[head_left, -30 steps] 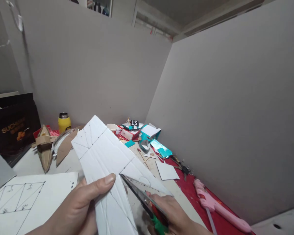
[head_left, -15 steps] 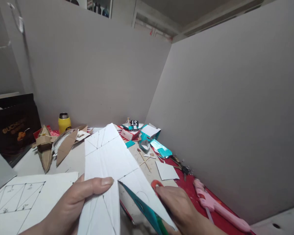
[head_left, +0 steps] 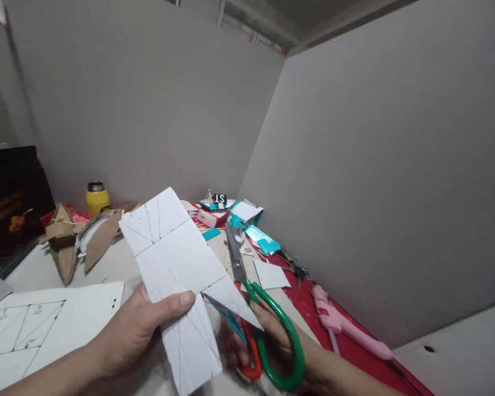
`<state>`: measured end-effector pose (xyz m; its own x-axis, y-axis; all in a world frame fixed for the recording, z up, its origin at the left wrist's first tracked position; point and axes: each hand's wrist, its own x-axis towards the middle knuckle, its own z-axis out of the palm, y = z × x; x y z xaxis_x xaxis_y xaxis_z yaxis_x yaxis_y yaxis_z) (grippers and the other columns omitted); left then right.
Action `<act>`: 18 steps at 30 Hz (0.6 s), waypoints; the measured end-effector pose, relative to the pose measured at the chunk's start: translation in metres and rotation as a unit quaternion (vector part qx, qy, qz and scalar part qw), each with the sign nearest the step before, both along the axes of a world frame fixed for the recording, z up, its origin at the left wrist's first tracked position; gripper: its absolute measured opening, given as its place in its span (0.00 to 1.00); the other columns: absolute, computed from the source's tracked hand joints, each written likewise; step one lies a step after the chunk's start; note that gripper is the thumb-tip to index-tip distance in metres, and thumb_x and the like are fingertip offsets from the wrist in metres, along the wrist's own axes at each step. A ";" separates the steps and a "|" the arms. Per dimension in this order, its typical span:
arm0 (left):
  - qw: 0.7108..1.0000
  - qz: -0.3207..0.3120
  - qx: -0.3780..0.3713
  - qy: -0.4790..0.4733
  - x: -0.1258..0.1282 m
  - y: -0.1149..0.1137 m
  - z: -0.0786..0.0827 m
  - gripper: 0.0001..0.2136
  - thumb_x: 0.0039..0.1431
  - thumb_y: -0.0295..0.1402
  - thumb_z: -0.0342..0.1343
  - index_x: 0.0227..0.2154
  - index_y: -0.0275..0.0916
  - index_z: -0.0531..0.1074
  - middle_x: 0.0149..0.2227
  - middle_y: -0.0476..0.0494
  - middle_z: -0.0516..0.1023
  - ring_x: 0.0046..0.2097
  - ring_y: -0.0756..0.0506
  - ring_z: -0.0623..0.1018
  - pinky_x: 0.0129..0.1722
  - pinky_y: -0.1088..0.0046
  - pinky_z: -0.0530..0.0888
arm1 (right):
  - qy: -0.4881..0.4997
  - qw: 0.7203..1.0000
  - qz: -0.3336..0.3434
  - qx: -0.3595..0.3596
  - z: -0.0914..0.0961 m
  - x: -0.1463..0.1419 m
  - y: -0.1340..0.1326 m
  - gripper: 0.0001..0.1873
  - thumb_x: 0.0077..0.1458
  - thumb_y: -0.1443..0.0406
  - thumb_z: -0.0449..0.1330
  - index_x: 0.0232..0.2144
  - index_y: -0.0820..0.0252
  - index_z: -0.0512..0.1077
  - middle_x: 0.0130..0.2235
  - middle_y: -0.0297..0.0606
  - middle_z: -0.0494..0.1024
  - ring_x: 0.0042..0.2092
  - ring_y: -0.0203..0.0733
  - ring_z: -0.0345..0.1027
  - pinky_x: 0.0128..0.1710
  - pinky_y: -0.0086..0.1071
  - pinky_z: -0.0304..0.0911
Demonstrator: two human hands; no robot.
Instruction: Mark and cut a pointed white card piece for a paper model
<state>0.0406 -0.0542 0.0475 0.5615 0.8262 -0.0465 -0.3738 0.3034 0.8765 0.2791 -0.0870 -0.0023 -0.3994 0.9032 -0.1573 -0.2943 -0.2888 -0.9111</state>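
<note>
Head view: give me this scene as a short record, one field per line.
Left hand: grip on white cardboard, thumb on top
Right hand: holds scissors, blades pointing away
White cardboard: lined, cut open by the thumb tip, pointed flap on the right
Left side: diagram sheet, brown cardboard boat, yellow bottle
Right side: pink glue gun

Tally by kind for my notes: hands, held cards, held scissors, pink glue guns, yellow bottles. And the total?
Hands: 2 (left hand, right hand)
Held card: 1
Held scissors: 1
Pink glue gun: 1
Yellow bottle: 1
Total: 6
</note>
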 end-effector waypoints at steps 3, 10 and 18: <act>0.997 -0.070 0.022 0.006 0.005 -0.002 -0.009 0.19 0.61 0.35 0.60 0.54 0.37 0.74 0.49 0.33 0.81 0.44 0.37 0.81 0.46 0.58 0.77 | 0.044 0.998 0.014 -0.045 0.002 -0.010 -0.002 0.24 0.52 0.48 0.66 0.36 0.63 0.72 0.20 0.35 0.75 0.24 0.38 0.72 0.26 0.28 0.68; 0.995 -0.093 -0.017 -0.022 0.013 -0.004 -0.017 0.21 0.58 0.30 0.63 0.55 0.41 0.74 0.51 0.38 0.80 0.51 0.40 0.79 0.54 0.61 0.74 | 0.026 0.994 -0.099 -0.024 0.018 -0.011 0.000 0.21 0.39 0.62 0.74 0.33 0.60 0.70 0.25 0.30 0.74 0.23 0.34 0.67 0.22 0.26 0.63; 0.996 0.040 -0.073 -0.018 -0.008 0.011 0.021 0.05 0.49 0.30 0.70 0.30 0.38 0.81 0.29 0.46 0.83 0.29 0.47 0.81 0.28 0.77 0.78 | -0.168 0.963 -0.174 0.121 0.024 0.028 0.015 0.16 0.51 0.57 0.68 0.32 0.56 0.66 0.22 0.26 0.68 0.21 0.33 0.62 0.19 0.26 0.56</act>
<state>0.0330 -0.0430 0.0687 0.4975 0.8543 -0.1507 -0.4330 0.3951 0.8102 0.3069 -0.0724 0.0214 -0.0302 0.9995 0.0076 -0.0125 0.0072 -0.9999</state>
